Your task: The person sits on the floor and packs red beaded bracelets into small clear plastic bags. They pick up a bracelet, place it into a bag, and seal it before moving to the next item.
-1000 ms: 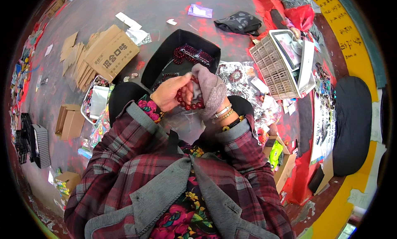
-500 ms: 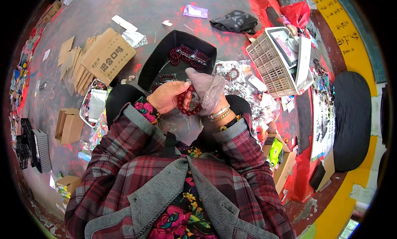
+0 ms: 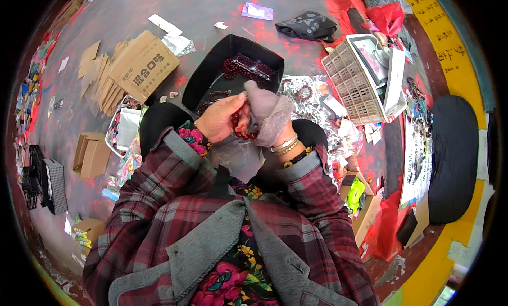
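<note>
Between my two hands is a dark red bead bracelet (image 3: 244, 135), partly hidden by fingers and cloth. My left hand (image 3: 221, 117) is closed, its thumb and fingers gripping the beads. A greyish-pink cloth (image 3: 270, 107) wraps my right hand (image 3: 286, 132) and presses against the bracelet; most of that hand's fingers are under it. Just beyond my hands stands a black open box (image 3: 225, 44) with more dark red bead strings (image 3: 248, 68) inside. Some of those strings look wrapped in clear plastic.
On the right stand a beige plastic basket (image 3: 353, 86) and clear plastic packaging (image 3: 312, 97). A cardboard box (image 3: 143, 65) with flattened cartons is on the left, near a white tray (image 3: 128, 130). Small open cartons (image 3: 91, 155) lie lower left. A dark folded cloth (image 3: 306, 26) lies at the back.
The cloth has shifted over the bracelet and covers more of its beads. My hands stay close together; the whole view has moved slightly.
</note>
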The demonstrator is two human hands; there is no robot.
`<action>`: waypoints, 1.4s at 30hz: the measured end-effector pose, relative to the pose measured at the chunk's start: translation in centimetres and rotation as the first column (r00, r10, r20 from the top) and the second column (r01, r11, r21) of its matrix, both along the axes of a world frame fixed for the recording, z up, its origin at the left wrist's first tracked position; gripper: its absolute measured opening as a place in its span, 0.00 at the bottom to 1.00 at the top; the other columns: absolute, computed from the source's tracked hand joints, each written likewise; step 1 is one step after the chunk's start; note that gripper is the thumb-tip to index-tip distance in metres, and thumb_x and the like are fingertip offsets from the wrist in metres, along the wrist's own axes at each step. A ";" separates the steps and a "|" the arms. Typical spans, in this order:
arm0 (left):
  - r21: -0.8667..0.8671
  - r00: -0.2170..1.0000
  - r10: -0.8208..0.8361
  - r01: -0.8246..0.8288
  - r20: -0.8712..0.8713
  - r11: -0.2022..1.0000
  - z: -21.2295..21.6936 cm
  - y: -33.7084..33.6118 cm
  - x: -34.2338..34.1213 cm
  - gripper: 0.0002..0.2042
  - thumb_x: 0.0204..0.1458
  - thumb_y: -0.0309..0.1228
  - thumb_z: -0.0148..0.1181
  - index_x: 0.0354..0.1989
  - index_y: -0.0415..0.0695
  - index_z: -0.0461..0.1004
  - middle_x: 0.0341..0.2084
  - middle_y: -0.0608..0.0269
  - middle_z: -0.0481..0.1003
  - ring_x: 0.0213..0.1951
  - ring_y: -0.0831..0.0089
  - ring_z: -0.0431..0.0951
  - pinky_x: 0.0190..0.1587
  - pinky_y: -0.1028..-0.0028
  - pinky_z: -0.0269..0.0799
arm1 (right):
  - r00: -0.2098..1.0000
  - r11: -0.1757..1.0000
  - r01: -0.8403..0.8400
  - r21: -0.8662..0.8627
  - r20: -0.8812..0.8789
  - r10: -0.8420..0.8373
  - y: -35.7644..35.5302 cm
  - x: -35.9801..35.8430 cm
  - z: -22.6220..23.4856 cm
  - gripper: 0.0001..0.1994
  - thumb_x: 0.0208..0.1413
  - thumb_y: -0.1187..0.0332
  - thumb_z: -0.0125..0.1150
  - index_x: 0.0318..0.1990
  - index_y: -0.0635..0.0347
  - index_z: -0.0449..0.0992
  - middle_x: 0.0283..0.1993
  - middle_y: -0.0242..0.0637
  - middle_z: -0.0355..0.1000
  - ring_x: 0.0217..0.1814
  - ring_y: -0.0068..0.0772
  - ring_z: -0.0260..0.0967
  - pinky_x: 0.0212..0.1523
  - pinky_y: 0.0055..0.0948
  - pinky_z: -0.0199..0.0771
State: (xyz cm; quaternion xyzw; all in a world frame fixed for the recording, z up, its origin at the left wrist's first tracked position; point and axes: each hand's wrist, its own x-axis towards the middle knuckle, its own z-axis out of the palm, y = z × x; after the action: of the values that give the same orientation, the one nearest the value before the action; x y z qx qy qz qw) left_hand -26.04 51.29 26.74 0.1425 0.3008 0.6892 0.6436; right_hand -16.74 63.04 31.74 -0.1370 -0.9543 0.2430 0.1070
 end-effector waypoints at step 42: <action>0.114 0.979 0.104 -0.125 0.176 0.985 -0.3 0.2 -0.4 0.20 0.58 0.49 0.39 0.32 0.44 0.69 0.20 0.66 0.67 0.26 0.73 0.67 0.37 0.68 0.65 | 0.992 0.989 0.103 -0.107 -0.055 -0.109 1.0 -0.3 -2.3 0.09 0.55 0.65 0.43 0.36 0.62 0.64 0.25 0.40 0.68 0.24 0.35 0.67 0.25 0.31 0.65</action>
State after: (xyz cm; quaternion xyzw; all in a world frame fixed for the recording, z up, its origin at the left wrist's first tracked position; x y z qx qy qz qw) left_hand -26.46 51.46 26.41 0.1059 0.2092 0.7523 0.6156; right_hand -16.99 64.00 29.46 -0.1855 -0.9281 0.2902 0.1415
